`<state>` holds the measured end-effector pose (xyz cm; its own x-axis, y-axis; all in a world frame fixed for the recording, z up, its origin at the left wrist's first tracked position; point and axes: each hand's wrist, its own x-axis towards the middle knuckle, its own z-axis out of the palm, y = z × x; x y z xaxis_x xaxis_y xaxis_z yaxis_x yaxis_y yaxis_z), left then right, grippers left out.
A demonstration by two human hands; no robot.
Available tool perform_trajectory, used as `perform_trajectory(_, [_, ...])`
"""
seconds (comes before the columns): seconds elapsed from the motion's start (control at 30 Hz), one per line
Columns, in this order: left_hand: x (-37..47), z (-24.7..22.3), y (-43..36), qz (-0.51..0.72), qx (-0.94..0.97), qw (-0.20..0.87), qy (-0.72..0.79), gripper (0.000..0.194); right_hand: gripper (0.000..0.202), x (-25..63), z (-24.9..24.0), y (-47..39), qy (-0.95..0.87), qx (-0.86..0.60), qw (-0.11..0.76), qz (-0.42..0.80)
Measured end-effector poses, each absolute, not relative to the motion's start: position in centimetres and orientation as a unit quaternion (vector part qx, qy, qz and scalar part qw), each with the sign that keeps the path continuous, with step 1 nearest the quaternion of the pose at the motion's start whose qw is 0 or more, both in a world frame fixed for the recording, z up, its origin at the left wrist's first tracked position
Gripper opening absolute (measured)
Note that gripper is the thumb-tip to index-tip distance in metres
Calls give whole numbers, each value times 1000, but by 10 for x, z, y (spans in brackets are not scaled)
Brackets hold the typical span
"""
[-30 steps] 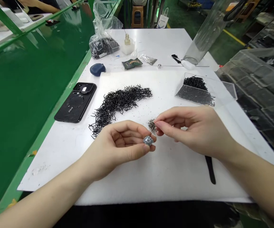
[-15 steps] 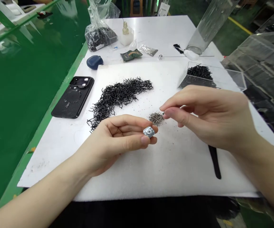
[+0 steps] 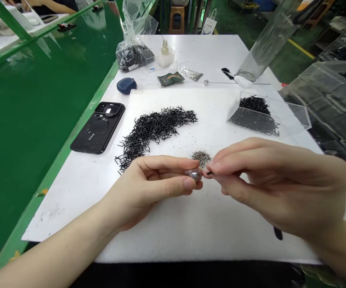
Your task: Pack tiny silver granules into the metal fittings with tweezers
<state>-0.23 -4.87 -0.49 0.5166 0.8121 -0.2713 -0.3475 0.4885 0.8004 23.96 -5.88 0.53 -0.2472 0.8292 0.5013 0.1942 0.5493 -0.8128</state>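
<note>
Between the thumb and fingers of my left hand [image 3: 157,178] is a small silvery metal part [image 3: 195,174], its rounded end facing right. My right hand [image 3: 269,180] pinches a tiny black piece [image 3: 209,173] at its fingertips, close beside the metal part; whether the two touch I cannot tell. Just behind the fingertips lies a little heap of tiny metallic bits [image 3: 201,157]. Farther left spreads a curved pile of thin bent black pieces [image 3: 155,126]. A black-handled tool [image 3: 277,233] is mostly covered by my right hand.
A black phone [image 3: 97,128] and a dark blue case [image 3: 126,85] lie at the left. Toward the right stand a clear tray [image 3: 293,116] of black pieces and a tilted clear cylinder [image 3: 265,48]. A bag of black pieces [image 3: 133,56] and a small bottle [image 3: 165,54] are at the back.
My right hand has moved down toward my left, bringing the black piece up to the metal part. The metal part has turned in my left fingers. The view has tilted up slightly.
</note>
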Motion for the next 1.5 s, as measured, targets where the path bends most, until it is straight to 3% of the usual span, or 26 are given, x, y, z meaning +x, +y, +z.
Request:
perform_trajectory(0.37, [-1, -5, -47, 371, 330, 797, 345, 27, 23, 242, 3, -61, -762, -384, 476, 214])
perform_trajectory(0.6, [-2, -5, -50, 371, 323, 799, 346, 24, 37, 241, 4, -64, -788, -369, 468, 157])
perform_trajectory(0.87, [-3, -4, -51, 367, 325, 795, 356, 27, 35, 240, 3, -68, -762, -392, 477, 196])
perform_trajectory(1.5, [-2, -5, -51, 356, 330, 791, 373, 34, 30, 244, 2, -67, -787, -408, 437, 149])
